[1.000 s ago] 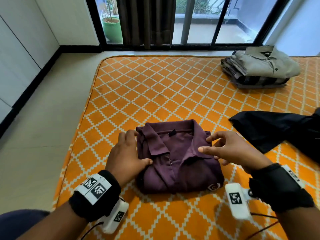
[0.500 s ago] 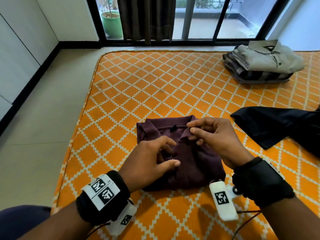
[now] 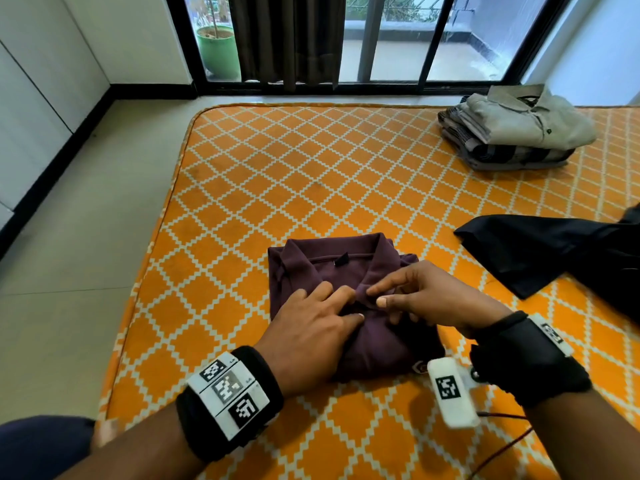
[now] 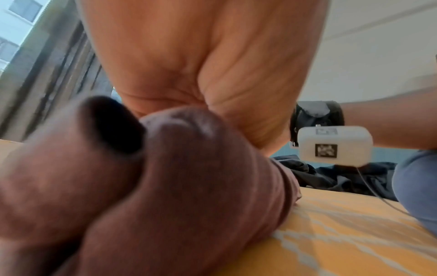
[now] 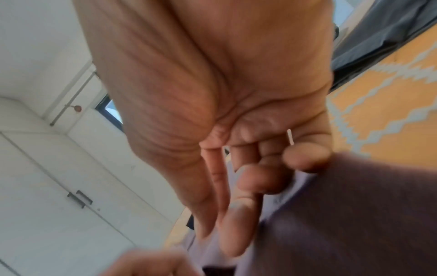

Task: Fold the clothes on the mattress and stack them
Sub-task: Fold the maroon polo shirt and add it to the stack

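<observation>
There is one orange mattress [image 3: 277, 188] with a white diamond pattern, lying on the floor. On it I count three lots of clothes. One is a purple shirt [image 3: 304, 268] with a collar, folded into a small square near the front edge of the mattress. One is a dark cloth [image 3: 540, 251], not folded, spread out just to the right of the purple shirt and apart from it. One is a stack of folded clothes [image 3: 512, 129] in the far right corner, well apart from the other two. The top piece of the stack is a grey shirt, and how many pieces lie under it is hard to count.

There are two hands, and both are on the purple shirt. The left hand [image 3: 308, 337] lies over the front left part of the shirt. Its fingers are a bit bent and reach toward the middle, and the fingertips touch the cloth near the collar. In the left wrist view only the palm shows, above the rolled folds of the shirt, so I cannot tell if it pinches the cloth or just presses it. The right hand [image 3: 426, 299] is on the right part of the shirt. Its thumb and first finger are close together and pinch a small fold of purple cloth by the collar. Its other fingers curl down onto the shirt.

Each wrist has one black band with black and white square tags.
</observation>
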{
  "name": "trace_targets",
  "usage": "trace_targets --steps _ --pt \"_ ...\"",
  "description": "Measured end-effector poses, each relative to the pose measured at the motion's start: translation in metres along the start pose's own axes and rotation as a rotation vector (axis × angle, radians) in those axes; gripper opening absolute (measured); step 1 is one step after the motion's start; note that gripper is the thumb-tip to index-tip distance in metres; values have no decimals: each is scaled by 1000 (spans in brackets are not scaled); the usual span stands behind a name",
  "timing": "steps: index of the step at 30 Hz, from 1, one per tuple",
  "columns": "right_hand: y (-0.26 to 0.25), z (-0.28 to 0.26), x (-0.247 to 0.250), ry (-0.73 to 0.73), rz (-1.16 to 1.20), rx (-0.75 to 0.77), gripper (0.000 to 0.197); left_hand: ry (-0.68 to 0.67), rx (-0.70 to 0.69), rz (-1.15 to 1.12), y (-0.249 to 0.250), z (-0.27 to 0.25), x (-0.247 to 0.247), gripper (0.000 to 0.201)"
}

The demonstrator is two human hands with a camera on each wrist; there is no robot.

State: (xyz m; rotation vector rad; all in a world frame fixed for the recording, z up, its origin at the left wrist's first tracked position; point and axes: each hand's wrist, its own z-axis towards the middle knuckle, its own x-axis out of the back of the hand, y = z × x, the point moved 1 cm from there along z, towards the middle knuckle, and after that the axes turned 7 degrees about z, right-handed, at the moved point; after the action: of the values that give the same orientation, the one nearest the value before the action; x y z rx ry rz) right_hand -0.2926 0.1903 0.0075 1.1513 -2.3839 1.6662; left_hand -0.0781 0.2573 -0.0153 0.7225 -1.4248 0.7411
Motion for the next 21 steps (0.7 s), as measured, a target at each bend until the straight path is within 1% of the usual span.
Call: trace_targets --steps 1,2,3,5,6,7,9,10,12,14,15,16,17,18,19,20,21 --pt "0 -3 5 -4 -8 -22 12 -15 -5 17 0 -1 -1 38" --pt "1 -4 12 39 15 -15 11 -16 -10 32 0 -1 -1 36" --pt "2 -4 20 136 58 19 9 -12 -16 48 1 -1 0 33" --pt "7 -1 27 392 119 113 7 14 -30 95 2 0 3 26" --pt "10 2 26 481 87 145 9 29 -36 113 1 1 4 25" --pt "13 5 21 511 -11 150 15 40 -49 113 2 1 4 29" --pt "21 13 5 441 -246 104 33 22 -93 58 2 1 -1 39" --pt "25 16 -1 419 -296 69 38 -5 -103 18 2 1 -4 42" --pt "26 20 -4 458 -322 42 41 -42 -91 -26 1 0 -7 44" --pt "21 20 -3 522 -393 61 40 -59 -86 -14 1 1 -6 45" --pt "19 21 -4 540 -424 83 40 -89 -84 -12 0 1 -4 45" --pt "19 20 -4 531 -437 100 41 -113 -83 -18 0 2 -2 44" --pt "19 21 -6 487 -430 105 43 -114 -74 -41 -1 2 2 44" --pt "19 21 -9 431 -407 96 46 -88 -53 -73 -3 2 7 44" --pt "20 20 -11 394 -392 79 48 -36 -20 -105 -7 1 13 44" --pt "19 19 -12 392 -401 70 48 27 29 -126 -14 1 18 44" --pt "16 18 -12 419 -430 73 47 91 96 -137 -23 0 23 40"
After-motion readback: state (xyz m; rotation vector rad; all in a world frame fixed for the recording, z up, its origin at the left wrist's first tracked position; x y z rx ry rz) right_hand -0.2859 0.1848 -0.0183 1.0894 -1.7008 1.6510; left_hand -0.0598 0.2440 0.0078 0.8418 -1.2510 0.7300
